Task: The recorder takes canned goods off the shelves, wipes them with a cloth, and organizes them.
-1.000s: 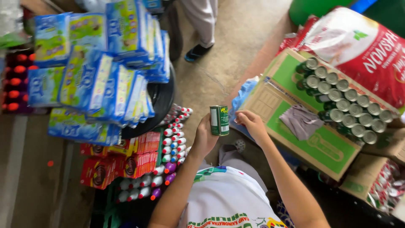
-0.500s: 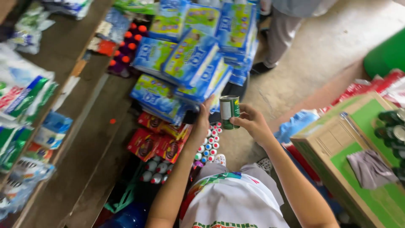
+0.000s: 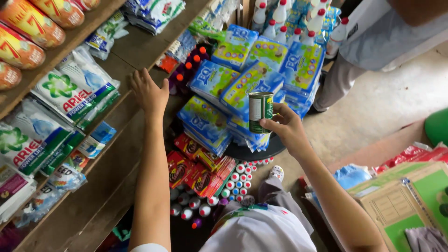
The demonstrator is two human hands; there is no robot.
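Shelf (image 3: 116, 154): wooden, running along the left side, front edge slanting from bottom centre to upper centre. It now fills the left half of the view; half a second ago only its edge showed, and a second ago it was not in view. Detergent bags (image 3: 70, 93) lie on its upper board, small sachets (image 3: 93, 140) along the lower board's edge.

Stack of blue packs (image 3: 252, 84): stands right of the shelf on a dark round base, white bottles with red caps (image 3: 280, 18) behind it. Red packets (image 3: 196, 168) and small capped bottles (image 3: 233, 182) lie on the floor at its foot.

Carton (image 3: 401, 200): green and brown, at the lower right corner. A second ago it lay open with rows of cans showing; only one flap is visible now.

Another person's legs and shirt occupy the upper right corner.

Left hand (image 3: 149, 91): a second ago it held the can together with the right hand; it has since let go and reached out to the shelf's front edge, fingers spread and loose, grasping nothing.

Right hand (image 3: 287, 128): fingers wrapped round the lower part of the can, thumb on the near side.

Can (image 3: 260, 112): green with a white label, upright, held in the air in front of the blue packs, apart from the shelf.
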